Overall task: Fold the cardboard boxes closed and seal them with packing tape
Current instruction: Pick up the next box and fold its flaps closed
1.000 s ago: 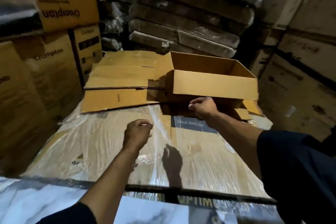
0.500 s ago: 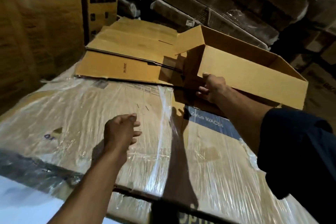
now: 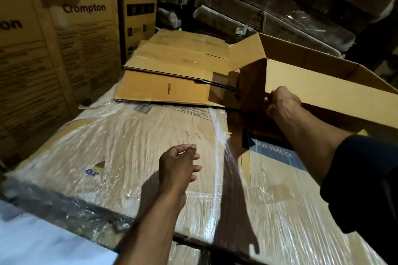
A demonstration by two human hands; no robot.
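Cartons wall us in: at least three printed Crompton cartons (image 3: pixel 84 34) stand stacked on our left, and dark plastic-wrapped bundles (image 3: pixel 269 4) pile up at the back, too dim for us to count. Beneath our arms lies one big carton wrapped in clear film (image 3: pixel 120 157), its top serving as our bench; a blue label reading "WAC54" shows through the film at the right. On its far end we see a stack of flattened cardboard boxes (image 3: pixel 163 86), at least three layers, the nearest printed "CEILING FAN". Just right of that stack, and overlapping its edge, sits one erected cardboard box (image 3: pixel 318 90), long and shallow, its top open and its end flap standing up; the part of the inside that we can see holds nothing. Our right hand (image 3: pixel 282 105) takes the near wall of this box at its left corner, the grip pinching the cardboard edge with fingers curled over it. Our left hand (image 3: pixel 178 163) hovers over the film-wrapped top, well apart from the box, its grip loosely curled, thumb meeting fingertips, holding nothing we can make out.
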